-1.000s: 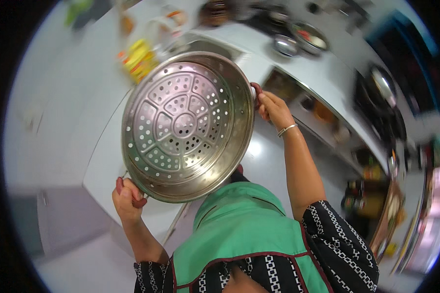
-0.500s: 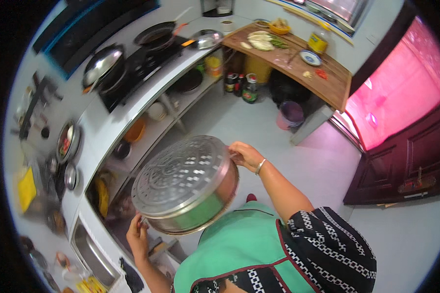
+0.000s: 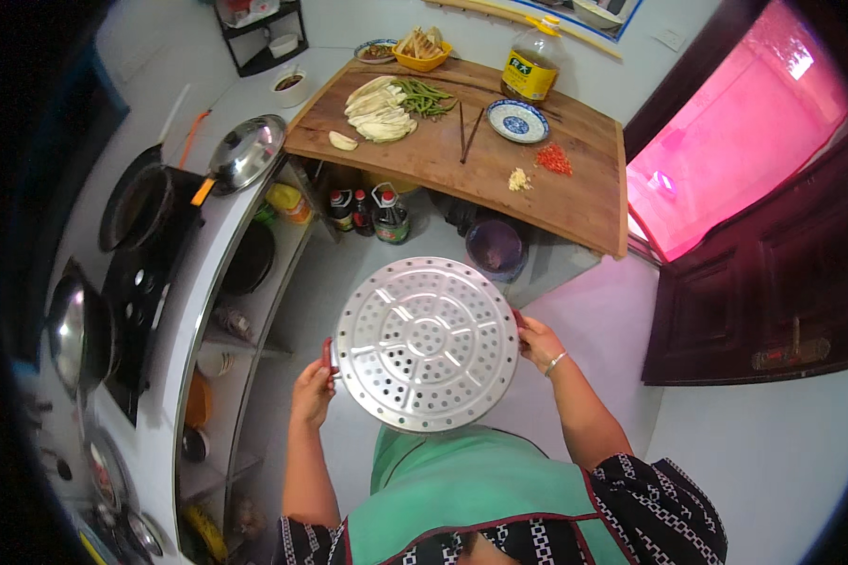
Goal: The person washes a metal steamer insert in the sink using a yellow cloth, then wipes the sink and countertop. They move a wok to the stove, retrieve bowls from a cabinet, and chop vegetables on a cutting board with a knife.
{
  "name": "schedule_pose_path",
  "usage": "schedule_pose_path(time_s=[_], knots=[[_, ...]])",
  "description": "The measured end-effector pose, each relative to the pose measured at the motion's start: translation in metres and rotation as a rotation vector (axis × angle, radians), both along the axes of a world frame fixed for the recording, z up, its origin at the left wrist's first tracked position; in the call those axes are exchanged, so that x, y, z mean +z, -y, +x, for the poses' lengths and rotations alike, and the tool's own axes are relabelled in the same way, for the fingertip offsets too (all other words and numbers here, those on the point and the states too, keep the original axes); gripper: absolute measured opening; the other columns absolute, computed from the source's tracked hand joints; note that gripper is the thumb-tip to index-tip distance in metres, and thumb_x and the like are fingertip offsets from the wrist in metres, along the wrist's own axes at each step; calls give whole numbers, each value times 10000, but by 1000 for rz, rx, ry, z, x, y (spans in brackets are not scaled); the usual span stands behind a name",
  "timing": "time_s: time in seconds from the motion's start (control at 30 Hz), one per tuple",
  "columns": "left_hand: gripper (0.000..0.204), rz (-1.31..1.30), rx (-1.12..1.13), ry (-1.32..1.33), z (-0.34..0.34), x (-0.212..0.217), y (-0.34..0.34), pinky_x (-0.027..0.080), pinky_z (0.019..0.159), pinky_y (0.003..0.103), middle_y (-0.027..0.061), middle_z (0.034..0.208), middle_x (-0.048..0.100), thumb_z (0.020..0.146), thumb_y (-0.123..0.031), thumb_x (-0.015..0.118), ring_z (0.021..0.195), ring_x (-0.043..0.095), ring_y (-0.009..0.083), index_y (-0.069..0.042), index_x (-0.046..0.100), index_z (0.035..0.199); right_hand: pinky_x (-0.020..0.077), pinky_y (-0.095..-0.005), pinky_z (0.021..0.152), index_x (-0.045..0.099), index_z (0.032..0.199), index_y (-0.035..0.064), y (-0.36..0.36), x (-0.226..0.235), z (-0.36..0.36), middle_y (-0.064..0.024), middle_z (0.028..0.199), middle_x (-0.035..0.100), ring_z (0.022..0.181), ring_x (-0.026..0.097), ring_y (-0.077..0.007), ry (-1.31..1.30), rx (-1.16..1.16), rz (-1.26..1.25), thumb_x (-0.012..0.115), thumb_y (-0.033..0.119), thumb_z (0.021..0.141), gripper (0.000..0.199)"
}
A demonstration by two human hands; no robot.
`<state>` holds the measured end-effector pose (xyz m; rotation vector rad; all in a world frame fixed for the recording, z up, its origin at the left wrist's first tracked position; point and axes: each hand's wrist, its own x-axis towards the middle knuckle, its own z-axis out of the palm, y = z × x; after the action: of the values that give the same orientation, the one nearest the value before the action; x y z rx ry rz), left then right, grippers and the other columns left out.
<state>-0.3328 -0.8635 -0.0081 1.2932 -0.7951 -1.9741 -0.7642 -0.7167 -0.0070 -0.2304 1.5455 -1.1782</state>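
1. Holding position confirmed: a round metal steamer tray (image 3: 427,345) is carried at chest height, in front of a green apron (image 3: 476,490), above the pale kitchen floor (image 3: 349,273).
2. Tray appearance: silver and shiny, with a circular face tilted toward the camera. It shows rings of punched round holes, raised ribs that divide it into segments, and a rolled rim. No dents or food residue can be seen.
3. Left hand (image 3: 313,391): fingers are closed around a small dark-red handle (image 3: 329,354) on the tray's left edge.
4. Right hand (image 3: 540,341): it is closed on the tray's right edge, where a sliver of a matching handle shows. A thin bracelet (image 3: 556,362) sits on that wrist.
5. Surroundings ahead: a wooden board (image 3: 462,155) carries sliced pale vegetables (image 3: 377,108), green beans (image 3: 424,94), chopsticks (image 3: 468,132), a patterned dish (image 3: 518,121), chopped red chilli (image 3: 554,158) and a bottle of oil (image 3: 530,68).
6. Surroundings to the left: a white counter (image 3: 193,311) holds a black stove (image 3: 141,282), a dark wok (image 3: 137,207) and a steel lid (image 3: 247,151). Sauce bottles (image 3: 367,212) stand beneath the board.
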Motion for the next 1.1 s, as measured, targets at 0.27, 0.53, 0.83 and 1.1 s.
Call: schedule_pose_path(time_s=[0.27,0.53,0.83,1.1], knots=[[285,156,-143,5,-172,-170,220,417,544,209,40,820,571,884,-83,525,609,480,88,-11,540,1159,484,-240,586,526,1210,61,133,-112,-105,-44,936,614,714,579,-130,-59,-232,195,542,31,815,396],[306,42,-7,-147,-339,-323,349,408,557,221,5,760,528,903,-146,532,612,469,89,-27,532,1185,524,-283,653,527,1173,56,228,-318,-273,-75,951,633,764,613,-162,-421,-311,106,540,99,813,362],[218,-180,165,-372,-504,-414,451,444,486,246,36,741,569,860,-87,586,559,508,111,-24,561,1067,488,-324,766,506,1211,54,370,-378,-401,-101,1063,594,873,589,-195,-844,-184,72,533,189,837,398],[533,-1082,-59,307,-588,-449,548,463,680,336,79,1004,564,821,-120,589,815,556,189,-163,395,1316,456,-361,867,488,1244,51,452,-354,-437,-123,1162,560,969,568,-224,-1509,326,354,527,269,859,444]])
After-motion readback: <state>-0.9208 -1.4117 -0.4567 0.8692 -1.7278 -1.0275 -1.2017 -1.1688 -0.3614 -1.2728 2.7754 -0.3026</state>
